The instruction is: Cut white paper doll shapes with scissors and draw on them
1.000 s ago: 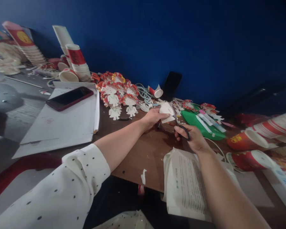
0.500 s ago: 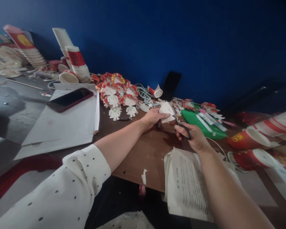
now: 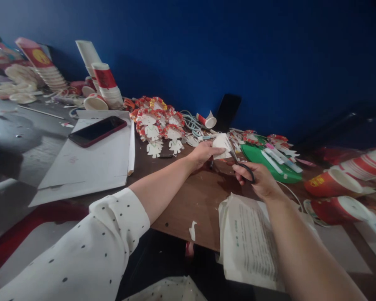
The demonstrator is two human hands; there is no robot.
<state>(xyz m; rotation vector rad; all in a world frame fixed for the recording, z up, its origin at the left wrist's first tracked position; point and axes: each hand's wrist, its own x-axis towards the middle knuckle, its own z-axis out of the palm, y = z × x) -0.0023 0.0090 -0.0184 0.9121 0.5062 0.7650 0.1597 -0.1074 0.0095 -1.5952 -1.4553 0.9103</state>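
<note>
Between thumb and fingers, my left hand (image 3: 203, 154) pinches a small piece of white paper (image 3: 219, 144). My right hand (image 3: 259, 177) is wrapped round a pair of black-handled scissors (image 3: 247, 170), whose blades lie against the paper's right side. Whether the blades are fully closed is hard to make out. To the left of my left hand lies a cluster of paper-doll cutouts (image 3: 152, 130) with red and yellow frilled rims. Just right of the scissors is a green sheet (image 3: 253, 156) with several pale markers on it.
A phone (image 3: 97, 131) rests on a white board (image 3: 81, 167) at left. Stacked paper cups (image 3: 108, 85) stand behind it; more cups (image 3: 335, 182) lie at right. A printed plastic packet (image 3: 247, 242) hangs over the front edge. A dark phone (image 3: 228, 110) leans on the blue wall.
The whole view has shifted slightly, so things sit a little farther right. Both hands keep their hold, and the scissors stay at the paper's right side.
</note>
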